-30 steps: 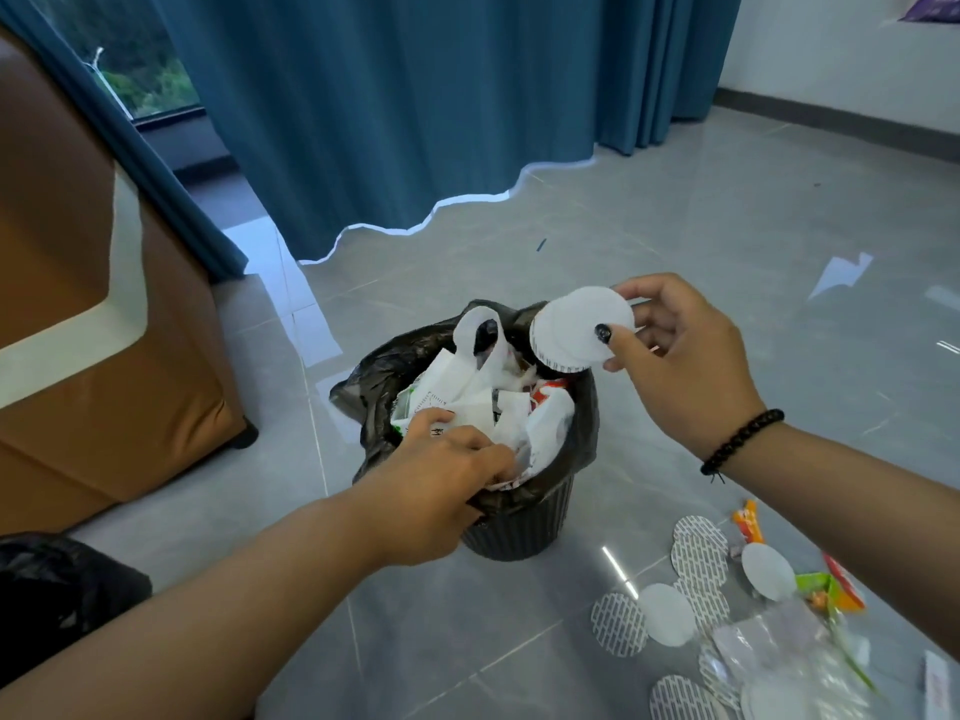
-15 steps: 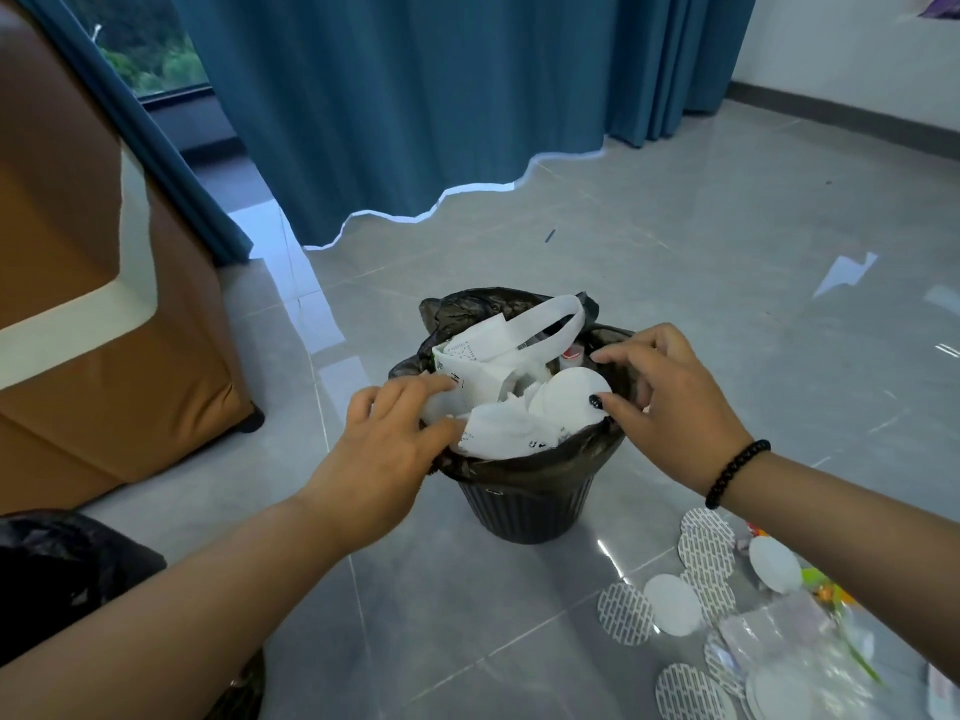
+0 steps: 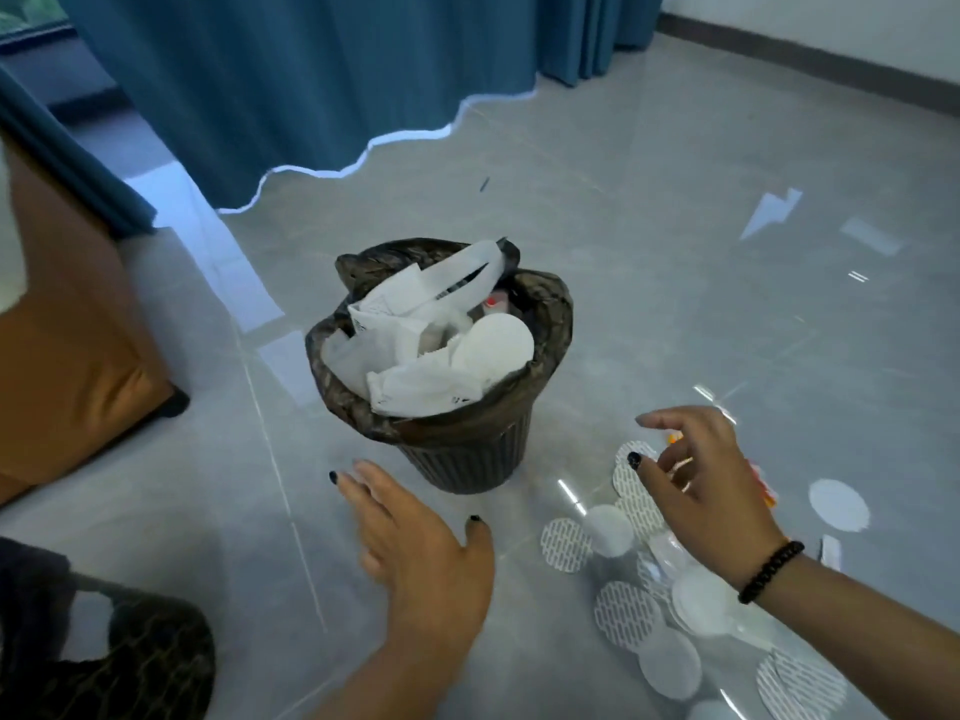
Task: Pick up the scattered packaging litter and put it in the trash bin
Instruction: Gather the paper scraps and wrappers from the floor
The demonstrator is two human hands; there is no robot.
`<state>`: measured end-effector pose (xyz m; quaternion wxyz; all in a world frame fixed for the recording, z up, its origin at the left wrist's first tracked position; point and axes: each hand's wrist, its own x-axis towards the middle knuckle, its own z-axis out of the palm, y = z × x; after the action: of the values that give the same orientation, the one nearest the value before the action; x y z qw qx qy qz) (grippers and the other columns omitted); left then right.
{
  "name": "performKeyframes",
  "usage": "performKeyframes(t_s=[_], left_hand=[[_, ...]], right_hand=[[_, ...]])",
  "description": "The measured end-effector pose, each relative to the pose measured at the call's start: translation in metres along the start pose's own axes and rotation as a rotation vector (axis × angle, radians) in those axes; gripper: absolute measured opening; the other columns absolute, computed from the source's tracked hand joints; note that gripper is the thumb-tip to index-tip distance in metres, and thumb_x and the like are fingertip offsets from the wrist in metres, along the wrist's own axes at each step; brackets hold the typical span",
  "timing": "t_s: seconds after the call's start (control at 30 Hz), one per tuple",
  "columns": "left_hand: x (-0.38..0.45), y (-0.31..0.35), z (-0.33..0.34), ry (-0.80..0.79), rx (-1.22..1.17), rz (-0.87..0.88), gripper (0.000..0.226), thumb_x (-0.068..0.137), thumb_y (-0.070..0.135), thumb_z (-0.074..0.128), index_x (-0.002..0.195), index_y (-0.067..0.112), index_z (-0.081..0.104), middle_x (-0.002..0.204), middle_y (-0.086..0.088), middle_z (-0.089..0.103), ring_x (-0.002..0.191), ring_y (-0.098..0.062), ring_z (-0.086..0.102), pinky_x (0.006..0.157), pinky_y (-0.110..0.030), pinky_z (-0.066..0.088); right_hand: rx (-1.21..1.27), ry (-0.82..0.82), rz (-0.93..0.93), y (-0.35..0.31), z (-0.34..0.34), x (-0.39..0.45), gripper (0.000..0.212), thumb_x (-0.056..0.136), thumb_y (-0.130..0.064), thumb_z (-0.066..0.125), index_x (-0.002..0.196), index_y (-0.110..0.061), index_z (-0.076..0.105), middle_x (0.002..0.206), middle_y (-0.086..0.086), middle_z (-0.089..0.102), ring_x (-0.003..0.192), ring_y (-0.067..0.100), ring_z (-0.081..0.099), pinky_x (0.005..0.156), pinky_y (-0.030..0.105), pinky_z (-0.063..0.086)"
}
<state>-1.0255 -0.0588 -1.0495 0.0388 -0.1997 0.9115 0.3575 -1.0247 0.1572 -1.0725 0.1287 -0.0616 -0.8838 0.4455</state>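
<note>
The round seals (image 3: pixel 626 614) scattered on the floor (image 3: pixel 675 314) right of the bin (image 3: pixel 467 454) look thin, light and flat, so lifting one by its edge seems best. The right hand (image 3: pixel 706 485) hovers over them, fingers loosely spread, empty; the left hand (image 3: pixel 421 558) is flat and empty.

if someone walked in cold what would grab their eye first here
First the dark trash bin mid-floor, its black liner stuffed with white wrappers and a round white disc on top. Next the scatter of white discs on the grey tiles to its right, with the right hand above them and the left hand open in front of the bin. A blue curtain hangs behind.
</note>
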Motion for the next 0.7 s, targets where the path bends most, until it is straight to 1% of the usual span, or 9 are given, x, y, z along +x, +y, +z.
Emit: performKeyframes(t_s=[0.13, 0.27, 0.33, 0.37, 0.4, 0.43, 0.47, 0.57, 0.7], left_hand=[[-0.027, -0.004, 0.054, -0.204, 0.033, 0.039, 0.109, 0.086, 0.027, 0.066, 0.147, 0.015, -0.024, 0.158, 0.0, -0.021, 0.147, -0.021, -0.005, 0.118, -0.037, 0.007], [-0.037, -0.007, 0.092, -0.4, 0.094, 0.114, 0.102, 0.088, 0.031, 0.064, 0.149, 0.023, -0.018, 0.16, 0.005, -0.007, 0.148, -0.02, 0.002, 0.118, -0.036, 0.01], [-0.041, -0.01, 0.103, -0.489, 0.094, 0.165, 0.097, 0.09, 0.031, 0.061, 0.149, 0.028, -0.015, 0.16, 0.006, 0.001, 0.147, -0.019, 0.007, 0.118, -0.035, 0.013], [-0.041, -0.011, 0.106, -0.53, 0.072, 0.203, 0.093, 0.091, 0.029, 0.06, 0.15, 0.03, -0.013, 0.16, 0.007, 0.007, 0.147, -0.017, 0.01, 0.117, -0.033, 0.015], [-0.043, -0.012, 0.111, -0.576, 0.045, 0.247, 0.09, 0.092, 0.026, 0.059, 0.15, 0.032, -0.01, 0.159, 0.007, 0.013, 0.146, -0.015, 0.015, 0.116, -0.03, 0.018], [-0.047, -0.013, 0.115, -0.621, 0.018, 0.28, 0.087, 0.093, 0.023, 0.058, 0.15, 0.033, -0.006, 0.157, 0.009, 0.02, 0.144, -0.013, 0.022, 0.114, -0.026, 0.021], [-0.048, -0.012, 0.118, -0.658, -0.001, 0.292, 0.083, 0.093, 0.02, 0.058, 0.151, 0.033, -0.001, 0.155, 0.01, 0.027, 0.14, -0.01, 0.029, 0.111, -0.022, 0.024], [-0.057, -0.01, 0.132, -0.747, -0.014, 0.28, 0.075, 0.092, 0.011, 0.058, 0.15, 0.028, 0.015, 0.144, 0.007, 0.043, 0.126, -0.006, 0.044, 0.104, -0.018, 0.033], [-0.068, -0.006, 0.152, -0.833, -0.014, 0.249, 0.069, 0.09, 0.006, 0.06, 0.147, 0.024, 0.027, 0.13, 0.007, 0.051, 0.114, -0.004, 0.049, 0.102, -0.021, 0.038]], right_hand=[[-0.025, 0.009, 0.177, 0.049, -0.009, -0.054, 0.044, 0.078, 0.001, 0.07, 0.097, -0.036, 0.053, 0.107, 0.0, 0.047, 0.078, 0.006, 0.058, 0.062, 0.009, 0.045], [-0.092, 0.018, 0.32, 0.072, -0.016, -0.097, 0.043, 0.077, -0.002, 0.072, 0.097, -0.035, 0.054, 0.109, -0.004, 0.043, 0.075, 0.01, 0.06, 0.068, 0.011, 0.048], [-0.136, 0.059, 0.361, 0.084, -0.02, -0.112, 0.044, 0.075, 0.0, 0.073, 0.1, -0.03, 0.054, 0.109, -0.004, 0.042, 0.082, 0.009, 0.058, 0.074, 0.017, 0.05], [-0.165, 0.079, 0.372, 0.09, -0.02, -0.115, 0.044, 0.073, 0.0, 0.074, 0.103, -0.026, 0.055, 0.111, -0.002, 0.042, 0.088, 0.014, 0.057, 0.08, 0.025, 0.052], [-0.201, 0.096, 0.388, 0.097, -0.022, -0.118, 0.044, 0.072, -0.001, 0.075, 0.106, -0.022, 0.057, 0.113, 0.0, 0.043, 0.096, 0.019, 0.055, 0.088, 0.034, 0.05], [-0.239, 0.107, 0.408, 0.104, -0.025, -0.12, 0.045, 0.071, -0.003, 0.077, 0.109, -0.017, 0.058, 0.116, 0.003, 0.045, 0.105, 0.024, 0.052, 0.096, 0.038, 0.046], [-0.274, 0.111, 0.424, 0.108, -0.027, -0.119, 0.047, 0.071, -0.006, 0.078, 0.112, -0.013, 0.058, 0.119, 0.007, 0.046, 0.113, 0.028, 0.048, 0.101, 0.037, 0.04], [-0.359, 0.107, 0.469, 0.118, -0.032, -0.112, 0.059, 0.071, -0.017, 0.079, 0.124, -0.01, 0.054, 0.133, 0.015, 0.044, 0.125, 0.034, 0.038, 0.106, 0.038, 0.03], [-0.466, -0.015, 0.544, 0.126, -0.038, -0.097, 0.08, 0.076, -0.035, 0.074, 0.142, -0.017, 0.033, 0.152, 0.009, 0.024, 0.14, 0.029, 0.018, 0.112, 0.042, 0.018]])
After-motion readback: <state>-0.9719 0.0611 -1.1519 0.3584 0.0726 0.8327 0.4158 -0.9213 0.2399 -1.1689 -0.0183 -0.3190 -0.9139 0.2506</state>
